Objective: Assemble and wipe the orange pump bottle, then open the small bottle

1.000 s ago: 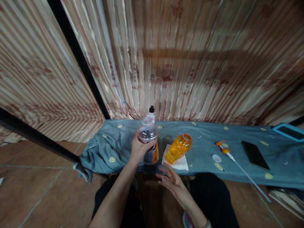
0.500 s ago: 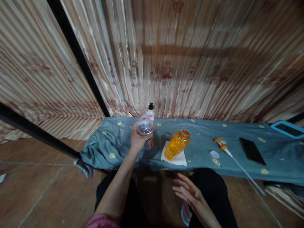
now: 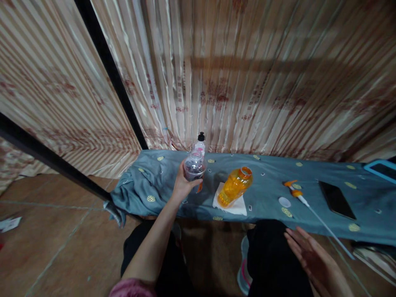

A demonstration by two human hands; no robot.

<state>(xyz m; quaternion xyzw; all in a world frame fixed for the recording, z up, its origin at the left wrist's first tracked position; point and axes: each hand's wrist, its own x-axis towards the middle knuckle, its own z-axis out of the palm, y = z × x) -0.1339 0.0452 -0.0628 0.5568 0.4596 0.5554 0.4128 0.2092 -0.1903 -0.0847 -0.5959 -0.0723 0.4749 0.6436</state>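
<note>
My left hand [image 3: 182, 183] is wrapped round a clear plastic bottle [image 3: 195, 163] with an open, uncapped mouth, near the back left of the cloth-covered bench. An orange patch shows low on its side. Just behind it stands a bottle with a black cap [image 3: 201, 137], mostly hidden. An orange translucent bottle [image 3: 234, 187], its mouth uncovered, rests on a white tissue [image 3: 240, 207] to the right. My right hand [image 3: 312, 255] is beside my right knee with its fingers stretched out and nothing in it.
An orange pump head [image 3: 296, 192] with a long white tube lies on the bench cloth [image 3: 262, 210], near a round white disc [image 3: 284, 201]. A dark phone [image 3: 337, 200] and a blue-framed device [image 3: 382, 170] lie farther right. A black pole [image 3: 114, 78] stands at the left.
My right hand has moved right, from in front of the orange bottle to beside my right knee. My left hand keeps its grip on the clear bottle. The view has shifted slightly.
</note>
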